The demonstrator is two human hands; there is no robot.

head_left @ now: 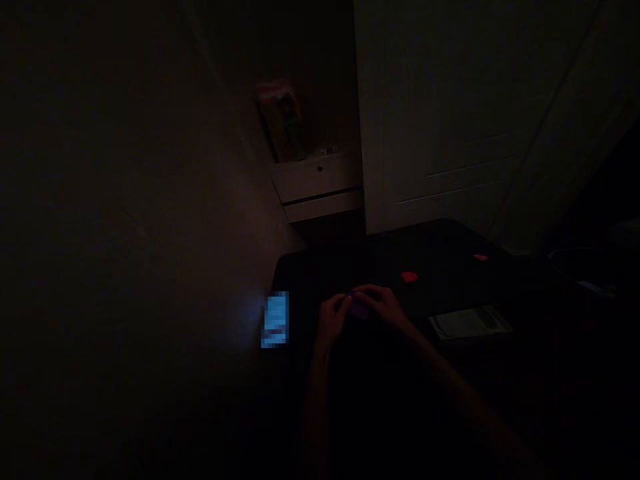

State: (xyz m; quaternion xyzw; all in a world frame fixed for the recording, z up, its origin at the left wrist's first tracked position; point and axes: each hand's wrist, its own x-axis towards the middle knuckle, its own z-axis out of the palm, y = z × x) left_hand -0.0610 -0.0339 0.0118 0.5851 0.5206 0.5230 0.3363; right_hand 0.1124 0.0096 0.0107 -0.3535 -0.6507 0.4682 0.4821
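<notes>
Over a dark, round-cornered bench (440,245), the left hand (332,317) and right hand (383,304), equally near, pinch with nearly closed fingers (346,305) a small flat purple piece (359,309) toward five o'clock from their tips, its long axis too dim to tell.

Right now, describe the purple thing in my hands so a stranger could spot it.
Find the dark table below the pale panel. Over its left half, the left hand and right hand hold the small purple piece. Its colour and being held set it apart from the two reddish pieces lying farther right.
</notes>
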